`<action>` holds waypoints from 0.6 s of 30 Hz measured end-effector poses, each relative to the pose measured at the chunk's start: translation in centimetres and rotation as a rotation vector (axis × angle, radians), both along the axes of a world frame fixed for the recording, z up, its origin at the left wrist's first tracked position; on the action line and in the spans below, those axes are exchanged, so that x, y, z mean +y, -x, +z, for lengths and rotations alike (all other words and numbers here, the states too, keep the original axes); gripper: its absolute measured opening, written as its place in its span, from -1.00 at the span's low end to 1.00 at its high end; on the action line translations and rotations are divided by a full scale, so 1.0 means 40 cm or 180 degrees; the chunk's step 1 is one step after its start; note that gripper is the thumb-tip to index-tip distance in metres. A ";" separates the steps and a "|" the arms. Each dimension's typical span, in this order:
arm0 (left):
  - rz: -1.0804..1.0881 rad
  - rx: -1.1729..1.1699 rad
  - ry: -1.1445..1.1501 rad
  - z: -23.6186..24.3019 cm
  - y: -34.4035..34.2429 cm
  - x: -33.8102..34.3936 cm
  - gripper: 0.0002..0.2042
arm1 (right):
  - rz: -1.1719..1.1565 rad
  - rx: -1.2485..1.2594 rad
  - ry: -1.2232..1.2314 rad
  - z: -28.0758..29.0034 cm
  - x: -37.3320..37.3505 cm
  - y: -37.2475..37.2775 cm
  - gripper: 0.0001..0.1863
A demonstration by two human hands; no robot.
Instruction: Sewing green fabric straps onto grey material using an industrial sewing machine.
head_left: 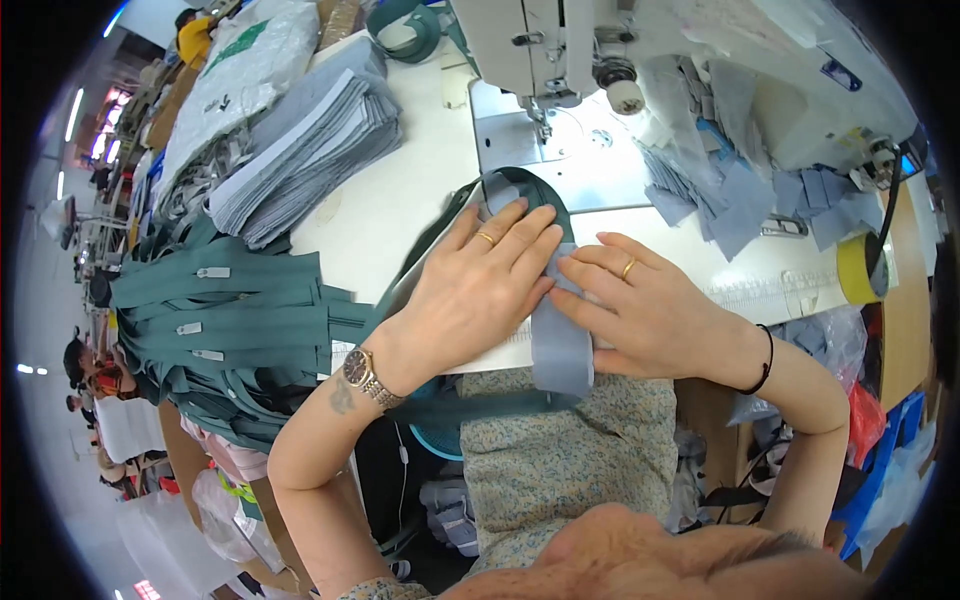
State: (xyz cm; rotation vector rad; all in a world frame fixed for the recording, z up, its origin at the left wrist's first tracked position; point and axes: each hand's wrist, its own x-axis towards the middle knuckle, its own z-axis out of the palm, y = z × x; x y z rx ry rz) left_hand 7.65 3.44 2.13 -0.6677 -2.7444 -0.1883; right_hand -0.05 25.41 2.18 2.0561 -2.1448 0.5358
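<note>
My left hand (480,270) lies flat, fingers stretched out, on a dark green fabric band (545,200) that curves up toward the sewing machine. A grey-blue fabric strip (563,350) runs from beside its thumb over the table's near edge. From the right, my right hand (655,310) rests its spread fingertips on that strip, close to the left thumb; its thumb is near the strip's right edge. Beyond both hands stand the needle and presser foot (540,125), apart from the fabric. What lies under the left palm is hidden.
Stacked grey fabric pieces (310,150) lie back left, near green zippered pieces (230,310). Small grey cut pieces (720,200) sit right of the machine, with a yellow tape roll (857,268) beyond. A ruler (760,298) runs along the table front. Other people work far left.
</note>
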 end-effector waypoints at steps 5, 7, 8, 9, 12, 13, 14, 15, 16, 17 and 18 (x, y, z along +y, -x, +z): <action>0.0400 0.0201 0.0365 -0.009 0.077 -0.039 -0.59 | 0.0116 0.0420 0.0471 -0.026 -0.076 0.102 -0.73; 0.0424 0.0360 0.0464 -0.008 0.125 -0.059 -0.62 | 0.0103 0.0912 0.0524 -0.025 -0.096 0.143 -0.82; 0.0421 0.0363 0.0479 -0.009 0.149 -0.065 -0.62 | 0.0098 0.0914 0.0539 -0.033 -0.100 0.159 -0.82; 0.0342 0.0369 0.0389 -0.010 0.173 -0.068 -0.62 | -0.0025 0.0985 0.0707 -0.042 -0.103 0.173 -0.81; 0.0227 0.0414 0.0312 -0.020 0.204 -0.078 -0.61 | -0.0239 0.1060 0.0931 -0.057 -0.104 0.189 -0.79; 0.0286 0.0378 0.0284 -0.028 0.202 -0.080 -0.62 | -0.0328 0.1067 0.0986 -0.059 -0.104 0.188 -0.78; 0.0347 0.0343 0.0255 -0.034 0.202 -0.082 -0.62 | -0.0338 0.1057 0.0973 -0.061 -0.104 0.187 -0.78; 0.0340 0.0336 0.0246 -0.036 0.203 -0.084 -0.62 | -0.0358 0.0956 0.0905 -0.062 -0.104 0.184 -0.76; 0.0365 0.0301 0.0253 -0.035 0.203 -0.085 -0.62 | -0.0375 0.0855 0.0836 -0.063 -0.106 0.184 -0.74; 0.0392 0.0267 0.0260 -0.035 0.205 -0.086 -0.61 | -0.0377 0.0852 0.0825 -0.065 -0.109 0.186 -0.74; 0.0397 0.0266 0.0246 -0.032 0.207 -0.087 -0.61 | -0.0409 0.0884 0.0887 -0.067 -0.112 0.188 -0.73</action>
